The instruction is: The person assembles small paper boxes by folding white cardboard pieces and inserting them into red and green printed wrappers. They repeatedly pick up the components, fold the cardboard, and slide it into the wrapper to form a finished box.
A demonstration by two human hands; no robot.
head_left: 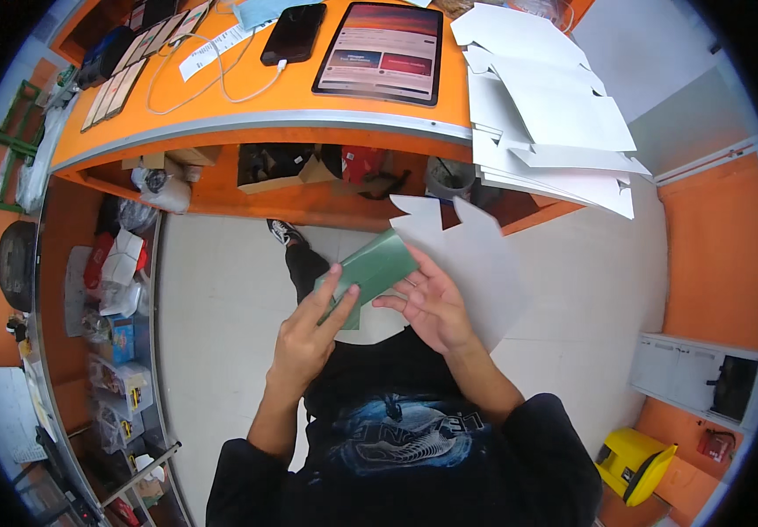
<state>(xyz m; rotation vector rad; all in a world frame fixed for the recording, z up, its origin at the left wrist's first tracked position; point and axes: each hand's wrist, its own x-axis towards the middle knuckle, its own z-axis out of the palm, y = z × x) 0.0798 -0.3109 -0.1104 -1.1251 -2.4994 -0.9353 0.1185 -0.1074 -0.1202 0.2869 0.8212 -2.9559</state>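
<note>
In front of my lap I hold a small green folded card (377, 274), tilted up toward the right, with a narrow flap at its lower left. My left hand (304, 342) grips its lower left part, index and middle fingers laid across the face. Palm up, my right hand (436, 307) has its fingertips at the card's right edge, the fingers partly behind it. A white die-cut cardboard sheet (480, 263) with pointed tabs lies beyond my right hand; what supports it is hidden.
An orange counter (265, 101) stands ahead, bearing a tablet (383, 53), a black phone (294, 35) on a white cable, and stacked white cardboard blanks (563, 114) at its right end. Boxes fill the shelf underneath. Cluttered shelving (120, 351) runs along my left; a yellow case (634, 465) sits lower right.
</note>
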